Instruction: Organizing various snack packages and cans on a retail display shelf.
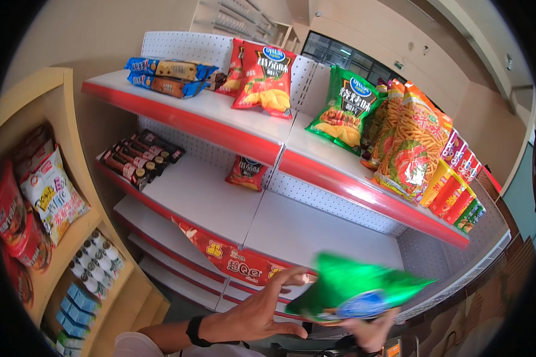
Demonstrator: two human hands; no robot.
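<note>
A green chip bag (357,285), blurred, is in my right hand (375,328), which grips it from below at its lower right. The fingers behind the bag are hidden. My left hand (250,312), with a black band on the wrist, is just left of the bag, thumb and fingers apart and nothing between them. Both hands are in front of the shelf unit's middle shelf (317,227). On the top shelf (312,131) above, green chip bags (346,109) stand upright beside tall orange-and-yellow snack bags (411,143).
Red chip bags (265,80) and blue cookie packs (172,76) occupy the top shelf's left. One red bag (246,173) and dark packaged sticks (138,156) sit on the middle shelf. Canisters (449,192) line the right end. A wooden rack (82,214) with snacks and bottles stands left.
</note>
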